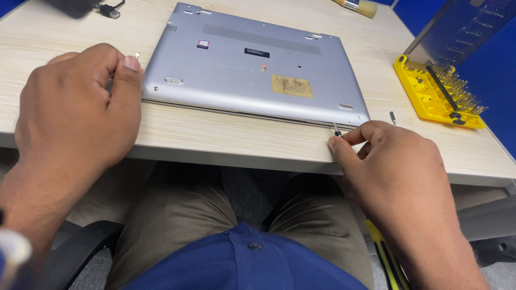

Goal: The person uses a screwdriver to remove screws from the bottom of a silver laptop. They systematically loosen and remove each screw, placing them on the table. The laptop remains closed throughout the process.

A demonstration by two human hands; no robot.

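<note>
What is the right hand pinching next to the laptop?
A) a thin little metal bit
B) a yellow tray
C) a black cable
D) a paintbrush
A: the right hand pinches a thin metal bit at the front corner of the upturned laptop; the yellow tray, brush and cable lie apart, untouched.

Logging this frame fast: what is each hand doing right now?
Left hand: closed, pinching a small screw.
Right hand: closed on a thin metal tool at the laptop edge.

A pale wood-grain table (226,140) stands against blue walls (486,64), with a black chair armrest (80,247) below.
</note>
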